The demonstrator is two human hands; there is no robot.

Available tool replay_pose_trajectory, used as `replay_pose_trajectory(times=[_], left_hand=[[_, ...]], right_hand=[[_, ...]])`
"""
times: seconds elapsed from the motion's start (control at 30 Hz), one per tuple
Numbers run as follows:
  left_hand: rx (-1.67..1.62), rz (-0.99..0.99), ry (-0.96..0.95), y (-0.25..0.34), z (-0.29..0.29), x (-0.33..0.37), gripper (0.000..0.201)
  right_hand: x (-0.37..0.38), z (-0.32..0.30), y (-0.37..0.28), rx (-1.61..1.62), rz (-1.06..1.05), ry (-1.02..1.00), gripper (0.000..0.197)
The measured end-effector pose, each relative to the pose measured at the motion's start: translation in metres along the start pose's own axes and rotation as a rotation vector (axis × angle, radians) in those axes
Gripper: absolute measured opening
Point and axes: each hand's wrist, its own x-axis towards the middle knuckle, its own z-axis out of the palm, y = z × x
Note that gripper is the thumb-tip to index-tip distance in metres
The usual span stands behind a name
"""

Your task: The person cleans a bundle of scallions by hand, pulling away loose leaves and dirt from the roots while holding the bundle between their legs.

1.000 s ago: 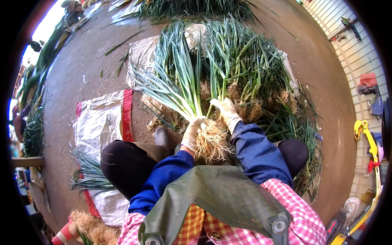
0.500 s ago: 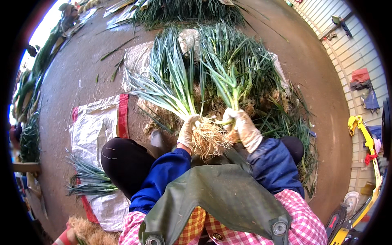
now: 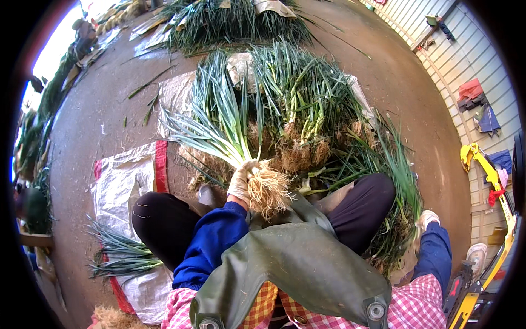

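Observation:
My left hand, in a pale glove, grips a bunch of long green onions just above their tangled roots. The bunch is held in front of my knees, with its leaves fanning away to the upper left. My right hand, also gloved, is stretched far out to my right at the edge of the leaf pile. Its fingers lie among the leaves, and whether they grip anything is unclear. A green apron covers my lap.
A big heap of green onions lies on sacking ahead, with another heap farther off. A white sack with red stripes at my left carries a small bundle. Yellow equipment stands by the right wall. Another person is at the left edge.
My right hand has let go of the bunch's roots and swung out to my right side. My left hand still holds the bunch in about the same place.

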Motion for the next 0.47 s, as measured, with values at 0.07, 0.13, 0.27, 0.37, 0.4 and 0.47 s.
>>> replay_pose_trajectory(times=[0.07,0.13,0.27,0.37,0.4,0.47], left_hand=[[0.026,-0.026,0.01,0.01,0.01,-0.019,0.016],[0.058,-0.05,0.012,0.02,0.017,-0.034,0.015],[0.14,-0.038,-0.084,0.028,0.015,-0.051,0.02],[0.196,-0.076,-0.109,0.023,0.029,-0.062,0.019],[0.22,-0.07,-0.083,0.026,0.035,-0.071,0.018],[0.297,-0.17,-0.136,0.04,0.028,-0.075,0.021]], right_hand=[[0.013,0.008,-0.054,0.625,-0.128,-0.005,0.015],[0.006,-0.013,-0.178,0.729,-0.343,0.075,0.021],[-0.041,-0.053,-0.42,0.642,-0.963,0.122,0.036],[-0.063,-0.021,-0.529,0.294,-1.407,0.219,0.049],[-0.07,-0.004,-0.562,0.131,-1.563,0.366,0.051],[-0.079,0.032,-0.619,-0.271,-1.241,0.011,0.061]])
